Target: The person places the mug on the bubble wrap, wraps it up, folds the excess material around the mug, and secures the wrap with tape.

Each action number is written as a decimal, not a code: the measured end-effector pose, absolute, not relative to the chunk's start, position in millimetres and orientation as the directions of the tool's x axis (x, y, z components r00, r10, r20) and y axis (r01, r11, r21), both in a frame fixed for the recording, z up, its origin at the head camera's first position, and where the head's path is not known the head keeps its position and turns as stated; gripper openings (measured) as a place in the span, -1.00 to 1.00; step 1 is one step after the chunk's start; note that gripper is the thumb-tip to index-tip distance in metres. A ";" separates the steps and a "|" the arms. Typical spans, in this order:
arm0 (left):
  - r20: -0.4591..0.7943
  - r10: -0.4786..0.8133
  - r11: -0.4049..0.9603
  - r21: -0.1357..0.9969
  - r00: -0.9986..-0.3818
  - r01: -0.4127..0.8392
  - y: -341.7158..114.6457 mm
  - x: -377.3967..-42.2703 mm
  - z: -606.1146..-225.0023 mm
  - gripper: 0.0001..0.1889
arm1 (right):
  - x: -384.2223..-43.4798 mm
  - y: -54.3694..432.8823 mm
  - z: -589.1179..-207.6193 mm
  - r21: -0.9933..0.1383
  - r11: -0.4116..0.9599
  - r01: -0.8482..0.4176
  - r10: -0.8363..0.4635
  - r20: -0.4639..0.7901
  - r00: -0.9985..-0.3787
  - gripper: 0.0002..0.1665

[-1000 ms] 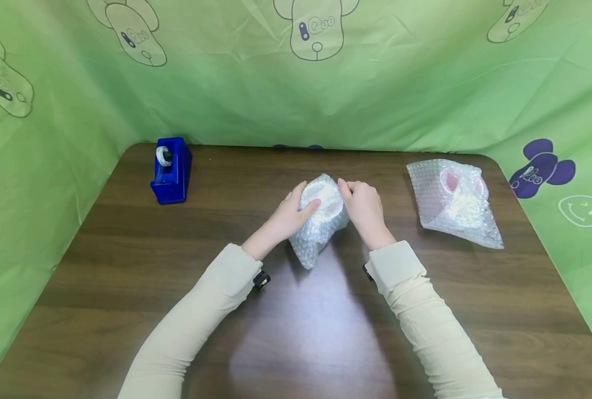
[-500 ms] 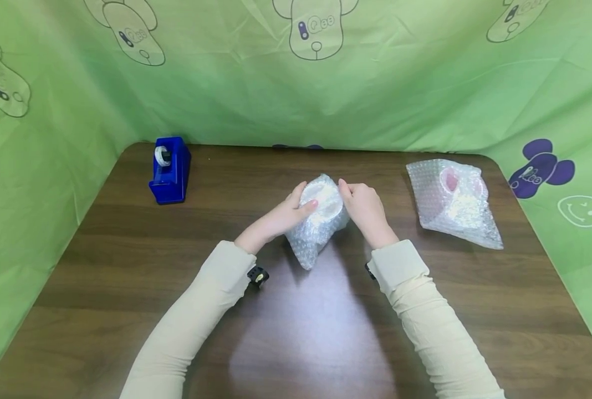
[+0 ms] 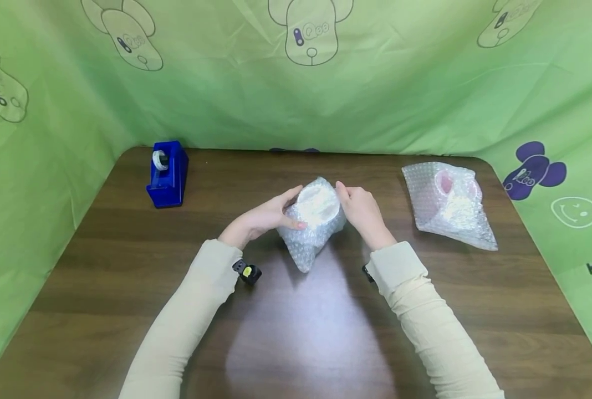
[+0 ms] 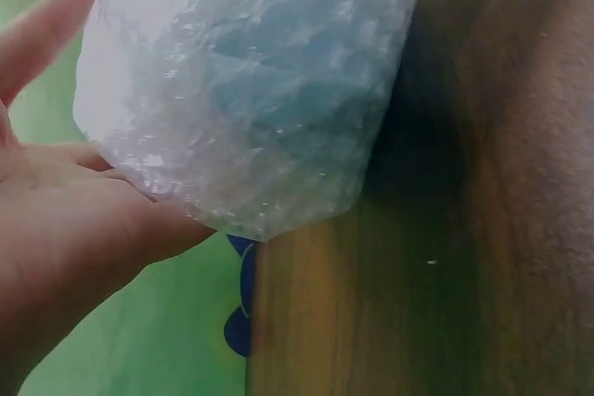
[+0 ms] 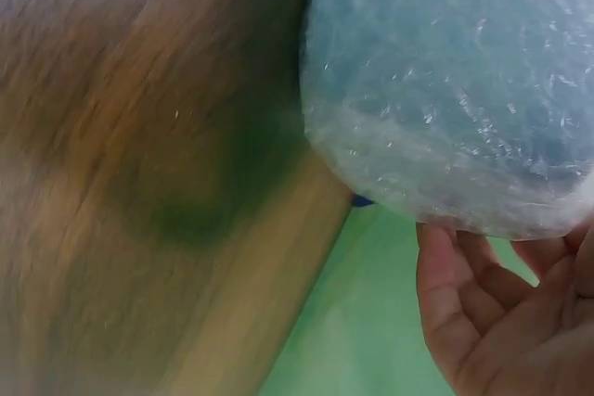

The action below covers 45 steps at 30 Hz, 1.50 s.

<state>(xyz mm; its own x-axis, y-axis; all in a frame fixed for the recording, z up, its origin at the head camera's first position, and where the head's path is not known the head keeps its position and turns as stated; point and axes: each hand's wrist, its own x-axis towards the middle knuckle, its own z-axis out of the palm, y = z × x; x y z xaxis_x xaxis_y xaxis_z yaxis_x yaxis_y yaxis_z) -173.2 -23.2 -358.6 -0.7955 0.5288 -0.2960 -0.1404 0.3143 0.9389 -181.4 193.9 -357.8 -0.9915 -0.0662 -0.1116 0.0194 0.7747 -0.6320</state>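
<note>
A bundle in bubble wrap (image 3: 308,235) stands near the middle of the table, with a pale round top showing through the film. Bluish colour shows through its side in both wrist views; what is inside is hidden. My left hand (image 3: 266,215) holds its left side, thumb in front and fingers toward the back. At the back right, my right hand (image 3: 363,210) pinches the wrap's upper edge between thumb and fingers. From the right wrist, the fingers (image 5: 445,285) show at the edge of the bubble wrap (image 5: 436,90).
A blue tape dispenser (image 3: 168,180) with a roll of tape stands at the back left of the wooden table (image 3: 126,266). Toward the back right lies a second bubble-wrapped package (image 3: 450,208) with pink showing inside. Green patterned cloth (image 3: 226,100) hangs behind and at both sides.
My left hand has slid left, its thumb moving off the round top down to the bundle's front left side. My right hand keeps its pinch. The head view has shifted slightly.
</note>
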 end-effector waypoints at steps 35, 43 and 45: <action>-0.235 0.331 0.291 0.947 -0.914 -0.139 15.9 -166.6 -359.9 -0.48 | -100.7 142.5 -369.9 -0.966 0.075 0.248 0.044 -0.246 -0.968 0.31; -0.163 0.221 0.231 0.967 -0.961 -0.111 62.5 -178.9 -359.7 -0.48 | -129.4 180.6 -360.9 -0.959 0.135 0.248 0.121 -0.233 -0.965 0.06; -0.147 0.175 0.206 0.972 -0.973 -0.110 76.6 -181.8 -360.7 -0.46 | -137.5 192.0 -357.4 -0.954 0.172 0.246 0.143 -0.223 -0.964 0.03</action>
<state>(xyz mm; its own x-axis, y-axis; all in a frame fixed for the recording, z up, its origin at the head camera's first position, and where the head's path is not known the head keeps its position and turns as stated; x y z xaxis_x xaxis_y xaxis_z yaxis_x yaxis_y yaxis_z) -181.8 76.6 -360.7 -0.9735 0.1748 -0.1474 -0.1103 0.2059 0.9723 -137.5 192.0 -357.4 -0.9643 0.1434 -0.2226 0.2458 0.1721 -0.9539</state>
